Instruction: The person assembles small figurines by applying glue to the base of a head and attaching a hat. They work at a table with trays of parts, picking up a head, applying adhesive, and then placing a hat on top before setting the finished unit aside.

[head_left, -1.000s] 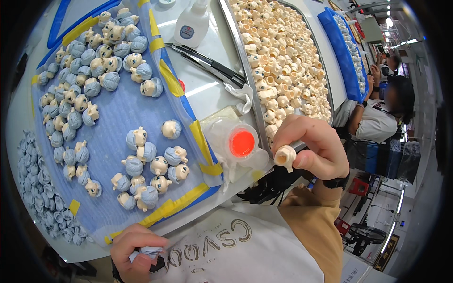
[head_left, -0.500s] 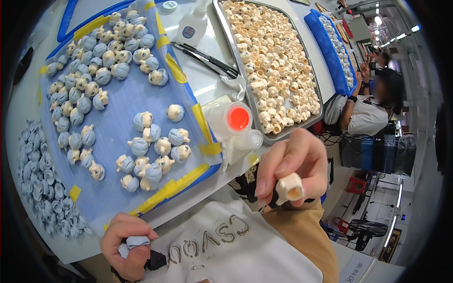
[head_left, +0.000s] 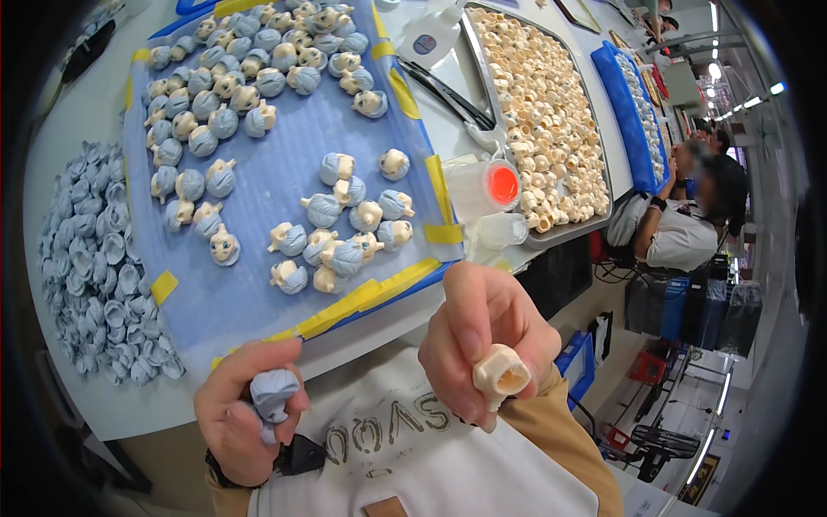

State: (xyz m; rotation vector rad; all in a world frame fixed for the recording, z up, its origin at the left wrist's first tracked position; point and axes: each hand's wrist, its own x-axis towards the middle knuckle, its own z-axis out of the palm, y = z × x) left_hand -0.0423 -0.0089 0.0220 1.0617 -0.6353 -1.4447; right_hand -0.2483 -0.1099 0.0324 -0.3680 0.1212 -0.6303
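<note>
My right hand (head_left: 469, 323) pinches a small cream doll head (head_left: 497, 372) between thumb and fingers, its round hollow opening facing up toward me. To its left, close to my body, my left hand (head_left: 233, 422) is curled around a blue-grey doll hair piece (head_left: 274, 389). A second blue-grey bit shows lower in that palm, partly hidden by the fingers. The head and the hair piece are apart. Beyond both hands lies a blue-lined tray (head_left: 284, 198) edged with yellow tape, carrying many doll heads with blue hair fitted on.
Loose blue hair pieces (head_left: 90, 267) are heaped at the left. A metal tray (head_left: 607, 202) of bare cream heads stands at the right, beside a container with a red-orange top (head_left: 502, 183), black tweezers (head_left: 448, 95) and a white bottle (head_left: 435, 34). Another person (head_left: 680, 228) sits farther right.
My right hand has moved left and slightly down with the doll head, closer to my left hand. The left hand has risen and turned, so more of its hair piece shows. The view has shifted.
</note>
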